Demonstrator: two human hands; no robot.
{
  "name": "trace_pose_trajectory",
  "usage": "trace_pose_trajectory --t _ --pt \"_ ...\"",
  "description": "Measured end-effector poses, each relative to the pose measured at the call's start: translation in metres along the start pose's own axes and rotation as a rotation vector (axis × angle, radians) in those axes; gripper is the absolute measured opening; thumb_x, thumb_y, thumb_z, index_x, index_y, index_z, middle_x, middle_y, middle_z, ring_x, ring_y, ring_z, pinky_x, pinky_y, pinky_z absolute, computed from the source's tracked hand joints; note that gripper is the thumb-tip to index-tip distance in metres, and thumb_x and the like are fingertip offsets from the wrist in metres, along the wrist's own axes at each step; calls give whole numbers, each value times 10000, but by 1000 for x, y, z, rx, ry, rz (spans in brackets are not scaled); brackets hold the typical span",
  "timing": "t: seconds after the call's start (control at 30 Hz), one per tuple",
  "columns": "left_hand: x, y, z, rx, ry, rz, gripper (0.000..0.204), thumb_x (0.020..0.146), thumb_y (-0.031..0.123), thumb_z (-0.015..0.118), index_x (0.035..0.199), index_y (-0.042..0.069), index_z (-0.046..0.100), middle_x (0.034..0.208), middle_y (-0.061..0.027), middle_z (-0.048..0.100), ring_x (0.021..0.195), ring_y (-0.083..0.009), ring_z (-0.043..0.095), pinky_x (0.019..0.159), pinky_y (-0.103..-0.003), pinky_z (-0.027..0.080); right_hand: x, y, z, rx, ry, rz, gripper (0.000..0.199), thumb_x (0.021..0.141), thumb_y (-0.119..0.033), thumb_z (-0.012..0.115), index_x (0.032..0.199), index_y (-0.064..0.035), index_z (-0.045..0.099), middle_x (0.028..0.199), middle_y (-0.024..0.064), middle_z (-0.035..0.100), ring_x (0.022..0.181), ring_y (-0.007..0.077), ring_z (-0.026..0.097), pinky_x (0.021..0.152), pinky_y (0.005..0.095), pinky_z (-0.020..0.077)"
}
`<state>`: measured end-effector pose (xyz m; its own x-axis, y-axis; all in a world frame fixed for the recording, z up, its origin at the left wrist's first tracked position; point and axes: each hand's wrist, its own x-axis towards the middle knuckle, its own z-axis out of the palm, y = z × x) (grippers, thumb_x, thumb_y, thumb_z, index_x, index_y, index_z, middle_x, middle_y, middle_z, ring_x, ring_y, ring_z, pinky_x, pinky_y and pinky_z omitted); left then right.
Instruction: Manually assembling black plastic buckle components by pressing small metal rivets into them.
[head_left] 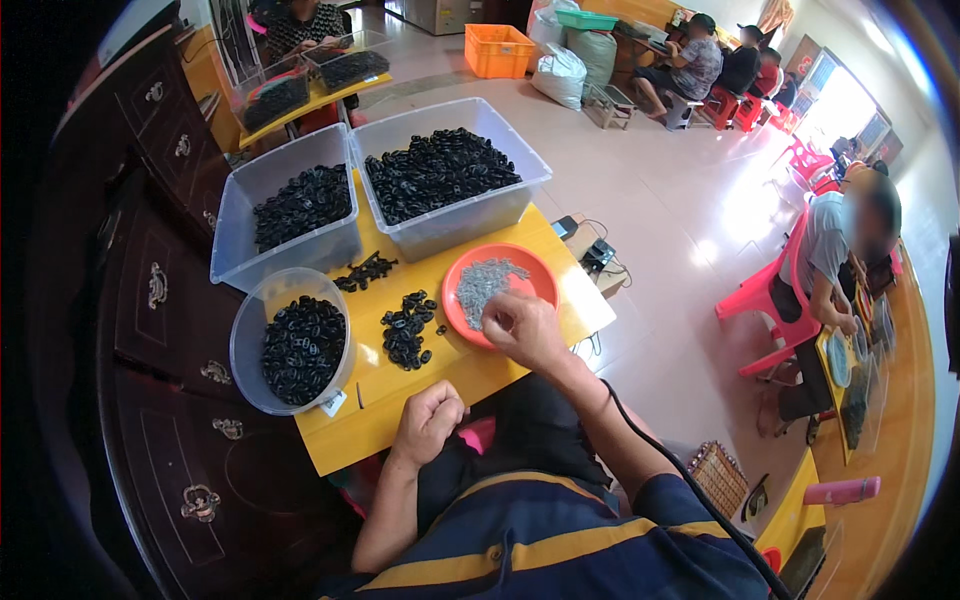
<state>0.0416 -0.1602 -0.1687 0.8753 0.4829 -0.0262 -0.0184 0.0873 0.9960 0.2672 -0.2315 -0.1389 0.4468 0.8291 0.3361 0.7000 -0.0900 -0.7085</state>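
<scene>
My right hand point(525, 328) is over the near edge of a red-orange plate point(540, 272), its fingers curled and pinched together. Small grey, thin pieces point(484, 284) are heaped in that plate. Whatever the right fingertips hold is too small or hidden to make out. Closed like a loose fist, my left hand point(430, 420) is at the table's near edge, above my lap; its contents are hidden. Between the plate and a round clear tub point(240, 345) lies a loose pile of small black oval pieces point(405, 330). Longer black pieces point(366, 271) lie just behind them.
Two clear bins point(232, 235) point(535, 180) of black pieces stand at the back of the yellow table point(330, 440). A dark cabinet point(150, 330) borders the left. At right, a person point(830, 240) sits on a pink chair point(770, 300). An orange crate point(498, 52) stands farther back.
</scene>
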Motion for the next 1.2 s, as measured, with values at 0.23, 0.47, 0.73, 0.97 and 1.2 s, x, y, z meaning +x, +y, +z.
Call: trace_pose_trajectory --t 0.23,0.47,0.73,0.97,1.2 --pt "-4 -2 -3 -112 20 -15 226 974 105 517 760 45 558 656 24 535 578 -29 440 540 -206 366 23 40 16 -315 -9 -51 70 782 -151 662 768 -82 667 764 121 651 715 325 674 645 444 549" --pt "2 -2 -7 -253 170 -12 149 984 95 540 847 50 575 789 -20 615 597 -34 478 564 -192 404 35 63 28 -531 -81 -45 137 810 -187 635 758 -82 706 787 143 678 716 352 694 627 481 569" --pt "2 -1 -14 -359 243 -35 83 966 71 550 921 28 605 835 -50 647 594 -49 500 565 -195 426 33 57 11 -490 -59 3 123 863 -211 652 881 -101 702 886 137 698 779 335 707 681 453 573" --pt "-1 -3 -12 -346 287 -86 55 950 42 572 949 16 620 832 -49 657 592 -50 513 549 -192 431 -7 16 13 184 70 34 109 899 -65 715 999 -52 673 799 75 649 679 169 651 631 319 521" --pt "2 -3 -5 -202 410 32 72 976 89 588 955 30 625 826 -38 664 588 -34 518 556 -176 431 -54 -13 27 908 -229 436 168 997 -110 653 1149 -40 653 902 -30 630 817 45 582 754 229 498"
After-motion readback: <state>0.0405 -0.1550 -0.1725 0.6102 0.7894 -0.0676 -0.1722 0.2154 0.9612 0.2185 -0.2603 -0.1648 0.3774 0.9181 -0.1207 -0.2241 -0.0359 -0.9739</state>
